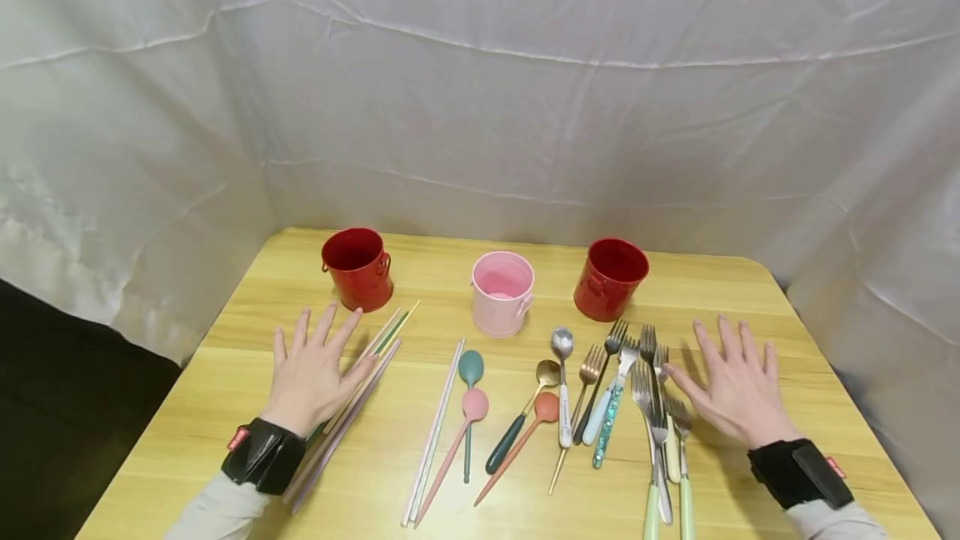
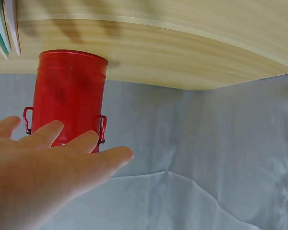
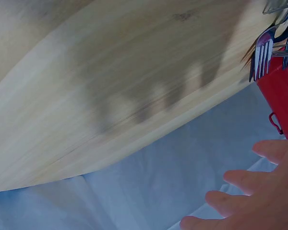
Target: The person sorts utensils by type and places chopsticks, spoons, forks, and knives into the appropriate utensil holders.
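My left hand (image 1: 315,377), fingers straight and spread, is over the left side of the table beside a bundle of chopsticks (image 1: 375,373), partly covering them. In the left wrist view a red bucket (image 2: 69,96) stands beyond its fingertips. On the right, my right hand (image 1: 738,386) is also spread flat, its thumb near several forks (image 1: 660,407). Between the hands lie a pale pair of chopsticks (image 1: 435,432), a teal spoon (image 1: 470,367), a pink spoon (image 1: 474,405), an orange spoon (image 1: 547,407), a gold-headed spoon (image 1: 547,372) and a silver spoon (image 1: 562,343).
Along the back of the wooden table (image 1: 427,265) stand the left red bucket (image 1: 360,273), a pink bucket (image 1: 498,317) in the middle and another red bucket (image 1: 606,286) to the right. Grey cloth (image 1: 525,107) hangs behind and at both sides.
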